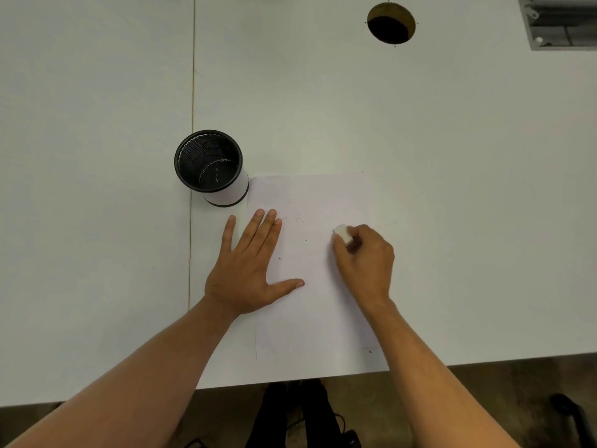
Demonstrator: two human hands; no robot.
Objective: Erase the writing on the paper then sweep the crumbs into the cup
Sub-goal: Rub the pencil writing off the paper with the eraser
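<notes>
A white sheet of paper (323, 202) lies on the white table (452, 156) near its front edge. Faint pencil letters (295, 218) show near the paper's upper left, and a few dark crumbs (305, 240) lie below them. My left hand (250, 270) presses flat on the paper's left edge with fingers spread. My right hand (366, 257) pinches a white eraser (343, 233) against the paper, right of the letters. A black mesh cup (210, 166) stands upright just beyond the paper's top left corner.
A round cable hole (391, 23) opens in the table at the back right. A grey metal fixture (562, 21) sits at the far right corner. A seam (193, 92) runs down the table left of the cup. The table's front edge (290, 381) is close to me.
</notes>
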